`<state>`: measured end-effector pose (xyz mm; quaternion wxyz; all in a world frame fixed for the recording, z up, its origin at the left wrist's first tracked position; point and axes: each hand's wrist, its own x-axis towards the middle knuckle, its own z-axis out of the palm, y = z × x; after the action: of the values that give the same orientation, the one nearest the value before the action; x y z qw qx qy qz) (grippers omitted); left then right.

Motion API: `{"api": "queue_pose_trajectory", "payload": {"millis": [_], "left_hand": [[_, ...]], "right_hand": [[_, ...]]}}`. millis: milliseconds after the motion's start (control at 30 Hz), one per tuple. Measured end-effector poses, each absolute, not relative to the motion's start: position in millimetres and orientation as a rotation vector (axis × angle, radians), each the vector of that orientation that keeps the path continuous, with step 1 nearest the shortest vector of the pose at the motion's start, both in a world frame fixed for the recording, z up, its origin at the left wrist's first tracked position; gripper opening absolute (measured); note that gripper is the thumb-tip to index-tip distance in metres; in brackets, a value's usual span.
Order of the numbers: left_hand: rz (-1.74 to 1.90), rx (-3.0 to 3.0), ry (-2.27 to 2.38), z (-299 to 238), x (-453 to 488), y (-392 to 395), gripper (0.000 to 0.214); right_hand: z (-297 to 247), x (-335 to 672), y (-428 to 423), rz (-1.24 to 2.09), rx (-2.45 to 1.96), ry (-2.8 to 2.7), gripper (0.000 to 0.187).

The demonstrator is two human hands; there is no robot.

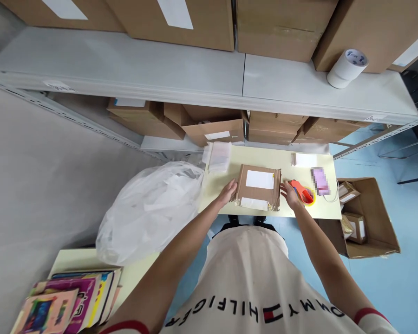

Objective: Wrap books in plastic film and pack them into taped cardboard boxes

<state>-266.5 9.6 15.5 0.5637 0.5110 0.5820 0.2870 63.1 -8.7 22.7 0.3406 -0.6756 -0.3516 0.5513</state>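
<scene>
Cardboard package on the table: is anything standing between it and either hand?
Nothing visible. The left hand is at the left edge of the cardboard package, the right hand at its right edge. The orange tape dispenser lies beyond the right hand, not between it and the package.

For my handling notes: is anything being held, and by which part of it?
Cannot tell for certain: the cardboard package has the left hand at its left edge and the right hand beside its right edge.
</scene>
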Motion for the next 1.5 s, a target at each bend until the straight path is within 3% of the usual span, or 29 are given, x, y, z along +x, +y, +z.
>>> {"api": "queue_pose_trajectory", "payload": {"millis": [100, 200, 300, 400, 467, 533, 700, 800, 900, 967, 1100, 1233, 1300, 1367, 1500], "left_hand": [[0.547, 1.226, 1.328, 3, -294, -17, 0.101], [0.476, 1.427, 1.333, -2, -303, -37, 0.108], [0.53, 1.493, 1.403, 1, -290, -41, 0.075], [0.583, 1.489, 1.468, 11, -274, -33, 0.034], [0.614, 1.504, 1.514, 20, -270, -26, 0.022], [0.671, 1.515, 1.552, 31, -270, -17, 0.026], [0.786, 1.454, 1.567, 50, -269, 19, 0.027], [0.683, 1.448, 1.643, 54, -267, 39, 0.025], [0.661, 1.538, 1.796, 60, -266, 43, 0.038], [0.728, 1.691, 1.856, 67, -264, 39, 0.045], [0.635, 2.084, 1.676, 83, -255, 31, 0.023], [0.419, 2.148, 1.559, 87, -248, 31, 0.034], [0.317, 2.081, 1.569, 83, -248, 29, 0.046], [0.234, 1.978, 1.57, 76, -248, 20, 0.065], [0.163, 1.84, 1.532, 57, -246, -8, 0.12]], "right_hand": [[9, 78, -45, 1.286, -1.821, -1.182, 0.058], [-5, 77, -78, 1.186, -1.818, -1.551, 0.078], [-9, 62, -86, 1.121, -1.778, -1.679, 0.096], [3, 46, -72, 1.115, -1.741, -1.586, 0.087], [19, 42, -59, 1.097, -1.727, -1.552, 0.076], [38, 44, -49, 1.074, -1.746, -1.563, 0.071], [77, 47, -23, 1.063, -1.969, -1.607, 0.081], [87, 46, -7, 1.006, -2.213, -1.651, 0.062], [90, 46, -1, 1.0, -2.287, -1.647, 0.049], [91, 48, -5, 0.857, -2.28, -1.65, 0.053], [100, 51, -12, 0.3, -2.096, -1.968, 0.061], [115, 55, -3, 0.365, -1.845, -2.46, 0.041], [116, 60, -1, 0.482, -1.851, -2.517, 0.041], [108, 65, -5, 0.619, -1.919, -2.47, 0.062], [74, 69, -30, 0.917, -1.947, -2.254, 0.122]]}}
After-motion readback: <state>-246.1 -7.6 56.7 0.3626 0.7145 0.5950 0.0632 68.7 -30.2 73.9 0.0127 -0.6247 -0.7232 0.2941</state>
